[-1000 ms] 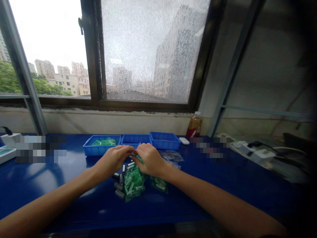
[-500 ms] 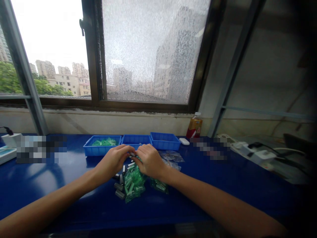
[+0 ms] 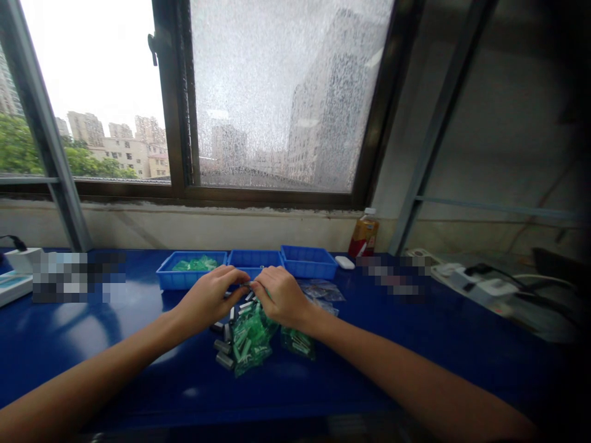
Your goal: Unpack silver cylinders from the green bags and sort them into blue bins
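My left hand (image 3: pixel 216 294) and my right hand (image 3: pixel 281 295) meet over the middle of the blue table, fingertips pinched together. Between them is a small greyish piece (image 3: pixel 248 284), mostly covered by the fingers, so its kind does not show. Just below the hands lies a heap of green plastic bags (image 3: pixel 252 338) with small light-coloured pieces in them. Loose silver-grey metal blocks (image 3: pixel 224 359) are scattered along the heap's left side. Under my right wrist sits another green bag (image 3: pixel 298 342).
Behind the hands stand a blue bin (image 3: pixel 173 281) with green bags, a middle blue bin (image 3: pixel 249 254) and a right blue bin (image 3: pixel 307 269). Clear plastic bags (image 3: pixel 323 290), a white case (image 3: pixel 344 263) and a drink bottle (image 3: pixel 364 236) are to the right. Power strips (image 3: pixel 489 295) lie far right.
The fingers of both hands have shifted slightly around the small piece, my left fingers straightening a little. The heap and bins look the same.
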`<action>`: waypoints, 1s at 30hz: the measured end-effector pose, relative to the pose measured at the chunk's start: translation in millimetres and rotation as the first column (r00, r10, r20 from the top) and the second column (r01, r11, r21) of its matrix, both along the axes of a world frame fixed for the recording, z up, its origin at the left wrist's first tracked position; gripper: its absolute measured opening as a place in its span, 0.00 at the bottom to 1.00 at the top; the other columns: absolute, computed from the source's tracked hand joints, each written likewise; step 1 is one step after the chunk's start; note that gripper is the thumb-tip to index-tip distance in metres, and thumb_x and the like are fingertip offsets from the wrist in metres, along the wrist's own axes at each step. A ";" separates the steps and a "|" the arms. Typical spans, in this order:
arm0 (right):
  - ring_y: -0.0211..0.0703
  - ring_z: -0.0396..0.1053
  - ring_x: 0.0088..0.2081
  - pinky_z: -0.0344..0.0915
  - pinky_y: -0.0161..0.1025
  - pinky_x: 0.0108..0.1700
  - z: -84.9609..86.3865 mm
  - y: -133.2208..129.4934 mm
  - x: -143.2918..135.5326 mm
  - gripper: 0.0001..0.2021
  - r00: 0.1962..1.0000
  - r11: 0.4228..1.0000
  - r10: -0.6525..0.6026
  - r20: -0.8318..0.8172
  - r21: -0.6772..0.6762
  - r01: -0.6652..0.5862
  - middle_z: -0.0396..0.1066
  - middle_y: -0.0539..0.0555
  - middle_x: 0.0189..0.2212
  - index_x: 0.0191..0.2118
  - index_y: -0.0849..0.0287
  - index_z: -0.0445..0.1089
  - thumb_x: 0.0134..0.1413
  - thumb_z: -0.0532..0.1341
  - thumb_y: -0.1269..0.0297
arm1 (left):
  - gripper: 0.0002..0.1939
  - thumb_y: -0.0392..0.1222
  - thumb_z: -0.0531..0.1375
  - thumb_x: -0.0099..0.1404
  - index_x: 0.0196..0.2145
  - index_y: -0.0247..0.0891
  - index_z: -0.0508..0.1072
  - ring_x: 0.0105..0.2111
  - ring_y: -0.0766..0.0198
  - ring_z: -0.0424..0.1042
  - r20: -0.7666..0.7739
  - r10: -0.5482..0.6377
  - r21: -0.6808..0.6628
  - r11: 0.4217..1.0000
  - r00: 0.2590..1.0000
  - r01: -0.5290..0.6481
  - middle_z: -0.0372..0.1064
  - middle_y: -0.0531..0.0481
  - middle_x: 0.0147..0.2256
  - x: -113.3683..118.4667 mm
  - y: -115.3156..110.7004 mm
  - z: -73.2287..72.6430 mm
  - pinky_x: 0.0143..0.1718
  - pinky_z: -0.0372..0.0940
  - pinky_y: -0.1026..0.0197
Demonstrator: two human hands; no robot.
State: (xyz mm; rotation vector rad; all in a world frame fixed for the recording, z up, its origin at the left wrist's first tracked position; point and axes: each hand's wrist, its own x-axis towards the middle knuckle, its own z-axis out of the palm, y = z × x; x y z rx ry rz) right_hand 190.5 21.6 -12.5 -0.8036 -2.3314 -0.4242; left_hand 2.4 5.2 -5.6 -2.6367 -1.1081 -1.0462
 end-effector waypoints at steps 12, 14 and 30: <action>0.41 0.60 0.30 0.50 0.41 0.37 8.5 0.0 8.3 0.15 0.982 1.000 0.005 -0.188 -0.025 -0.010 0.70 0.53 0.25 0.33 0.61 0.74 0.51 0.49 0.72 | 0.08 0.42 0.52 0.65 0.35 0.37 0.68 0.35 0.62 0.67 -0.044 0.032 -0.008 0.999 0.999 -0.032 0.69 0.49 0.32 0.3 -2.3 0.7 0.37 0.62 0.58; 0.41 0.60 0.30 0.51 0.41 0.37 8.2 -0.4 7.6 0.14 0.984 1.000 0.007 -0.177 -0.024 -0.011 0.69 0.53 0.25 0.34 0.61 0.73 0.48 0.50 0.73 | 0.08 0.41 0.51 0.65 0.36 0.37 0.68 0.35 0.61 0.67 -0.050 0.030 0.003 1.000 0.998 -0.030 0.69 0.48 0.32 0.2 -2.4 1.1 0.37 0.62 0.58; 0.42 0.63 0.33 0.53 0.38 0.36 6.7 -0.8 2.6 0.07 0.997 0.995 0.062 -0.043 0.076 -0.058 0.69 0.54 0.30 0.36 0.61 0.65 0.57 0.52 0.65 | 0.10 0.40 0.48 0.67 0.34 0.36 0.67 0.33 0.62 0.66 -0.028 0.024 -0.026 0.999 0.999 -0.025 0.68 0.49 0.30 0.9 -4.1 4.5 0.36 0.61 0.58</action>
